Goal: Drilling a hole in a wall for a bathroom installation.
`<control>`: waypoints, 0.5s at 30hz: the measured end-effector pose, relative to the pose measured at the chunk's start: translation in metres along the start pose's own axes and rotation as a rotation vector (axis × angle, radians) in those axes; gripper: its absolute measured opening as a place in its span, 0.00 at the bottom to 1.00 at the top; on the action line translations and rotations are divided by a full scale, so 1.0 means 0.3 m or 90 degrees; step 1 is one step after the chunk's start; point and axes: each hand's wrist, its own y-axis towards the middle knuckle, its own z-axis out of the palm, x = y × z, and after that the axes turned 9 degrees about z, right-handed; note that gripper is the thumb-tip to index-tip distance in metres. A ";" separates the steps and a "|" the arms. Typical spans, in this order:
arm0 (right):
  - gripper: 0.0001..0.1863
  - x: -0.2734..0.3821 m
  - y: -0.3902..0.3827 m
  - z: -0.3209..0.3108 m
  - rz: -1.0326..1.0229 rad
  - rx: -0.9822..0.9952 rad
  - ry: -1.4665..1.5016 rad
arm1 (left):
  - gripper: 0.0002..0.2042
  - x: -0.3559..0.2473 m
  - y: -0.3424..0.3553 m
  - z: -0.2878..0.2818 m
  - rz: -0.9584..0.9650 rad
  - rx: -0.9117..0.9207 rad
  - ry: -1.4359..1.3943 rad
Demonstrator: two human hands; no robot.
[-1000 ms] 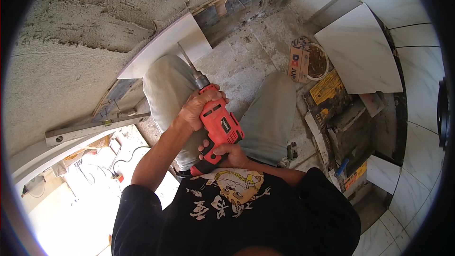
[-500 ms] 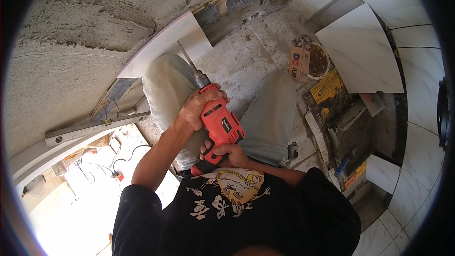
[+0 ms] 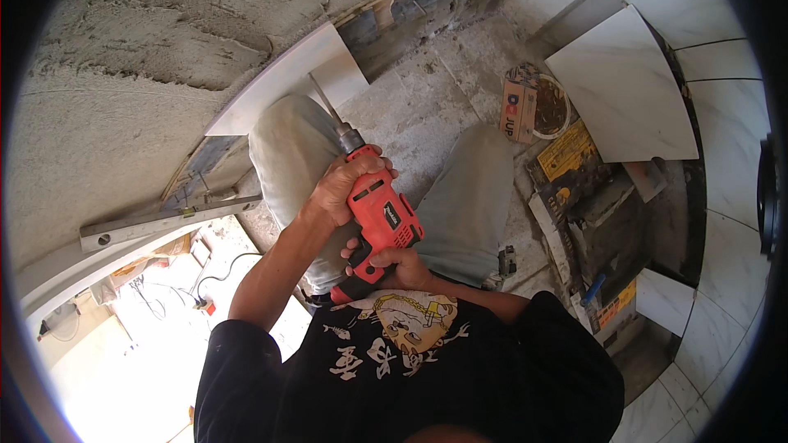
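Held tool: the red drill (image 3: 384, 212) is lying centrally above the person's pale trousers (image 3: 468, 176), its chuck (image 3: 350, 139) pointing far and slightly left.
Far end: the long drill bit (image 3: 326, 102) is crossing in front of the white panel (image 3: 283, 86) on the far left; whether its tip is touching anything, I cannot tell.
Front grip: the left hand (image 3: 349, 187) is wrapping its fingers around the drill's body just behind the chuck.
Rear grip: the right hand (image 3: 400, 267) is gripping the drill's rear handle with its fingers, close to the black shirt (image 3: 304, 394).
Change: hardly anything is shifting; drill and hands are staying almost where they were a second ago.
Meaning: this is suggesting a steady two-handed hold rather than active drilling.
Left side: a spirit level (image 3: 148, 228) is resting below the rough wall (image 3: 148, 41).
Right side: a cardboard box (image 3: 517, 111) is standing beside a round container (image 3: 566, 119), left of a leaning marbled tile (image 3: 628, 90).
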 end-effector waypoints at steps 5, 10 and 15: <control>0.27 0.003 0.000 -0.001 0.006 0.014 -0.004 | 0.19 -0.004 -0.003 0.006 -0.001 -0.004 0.005; 0.26 0.000 0.005 0.005 -0.019 0.008 0.002 | 0.19 0.000 0.000 0.003 -0.001 -0.007 -0.006; 0.28 0.002 0.001 0.009 -0.014 -0.006 0.006 | 0.19 0.001 0.003 0.000 0.001 0.000 -0.005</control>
